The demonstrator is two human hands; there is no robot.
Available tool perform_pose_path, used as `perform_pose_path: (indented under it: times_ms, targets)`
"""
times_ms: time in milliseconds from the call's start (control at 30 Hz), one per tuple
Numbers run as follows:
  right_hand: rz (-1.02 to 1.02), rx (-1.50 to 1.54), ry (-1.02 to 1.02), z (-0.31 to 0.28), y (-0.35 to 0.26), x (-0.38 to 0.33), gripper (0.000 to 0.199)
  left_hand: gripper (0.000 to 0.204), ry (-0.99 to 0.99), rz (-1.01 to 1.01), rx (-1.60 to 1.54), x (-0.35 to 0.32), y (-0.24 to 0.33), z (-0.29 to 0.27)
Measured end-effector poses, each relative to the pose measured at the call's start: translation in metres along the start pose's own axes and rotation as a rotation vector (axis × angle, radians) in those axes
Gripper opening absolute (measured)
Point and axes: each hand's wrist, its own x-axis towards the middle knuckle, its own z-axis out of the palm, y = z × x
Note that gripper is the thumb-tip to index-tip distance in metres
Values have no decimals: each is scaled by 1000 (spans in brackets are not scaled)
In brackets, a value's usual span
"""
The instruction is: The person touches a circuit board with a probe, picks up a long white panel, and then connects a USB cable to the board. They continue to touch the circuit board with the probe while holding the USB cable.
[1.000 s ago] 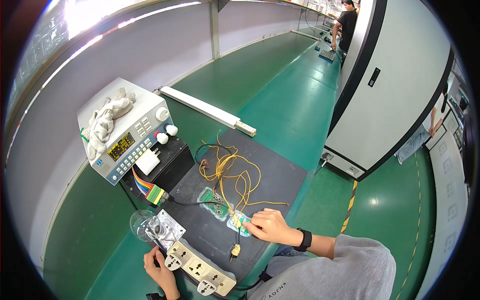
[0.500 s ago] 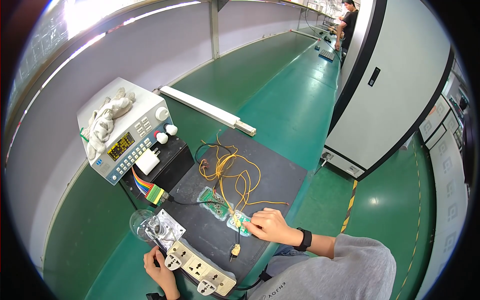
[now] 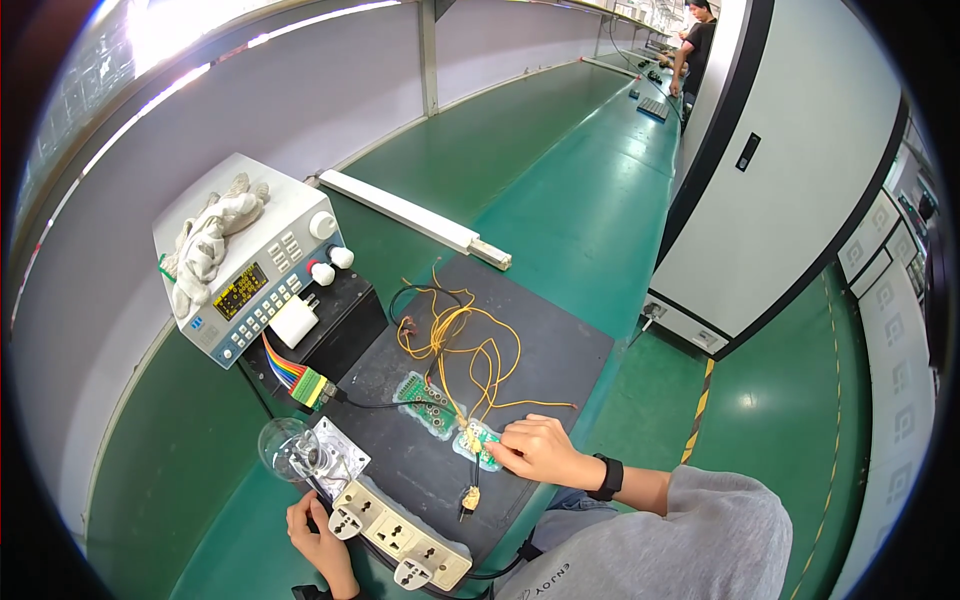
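My right hand (image 3: 540, 450), wearing a black wrist band, reaches onto a small green-and-white circuit board (image 3: 476, 444), its thumb and bent fingers closed at the board's right edge. Yellow wires (image 3: 440, 340) run to that board in a loose tangle. Just beyond it lies a larger green circuit board (image 3: 428, 403) in a clear wrap. At the lower left, my left hand (image 3: 318, 545) rests beside a white power strip (image 3: 400, 535), thumb and forefinger apart, near a black cable. A clear light bulb (image 3: 290, 450) sits in a holder on a white plate (image 3: 342, 448) above that hand.
A bench instrument (image 3: 250, 260) carries crumpled gloves (image 3: 215, 240), with a white plug adapter (image 3: 295, 322) in front. Rainbow wires end in a green terminal connector (image 3: 313, 388). A dark mat (image 3: 570, 350) covers the green bench. A tall grey cabinet (image 3: 790, 170) stands right; another person (image 3: 697, 50) works far off.
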Motion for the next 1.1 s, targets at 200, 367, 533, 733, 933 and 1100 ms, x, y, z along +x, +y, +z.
perform_pose_path:
  times_ms: [200,367,533,733,933,1100]
  targets:
    - [-1,-2,3,0,0,0,39,15,-4,1,3,0,-3,0]
    - [0,8,8,1,1,0,38,15,-7,-21,2,0,-3,0]
    - [0,1,4,0,0,0,39,14,-3,-20,4,0,-3,0]
    - [4,6,4,0,-1,0,38,14,-3,-11,-11,0,-3,0]
    - [1,5,8,0,0,0,37,14,1,-14,-11,0,-3,0]
    - [-3,3,12,0,0,0,37,14,1,-15,-5,0,-1,0]
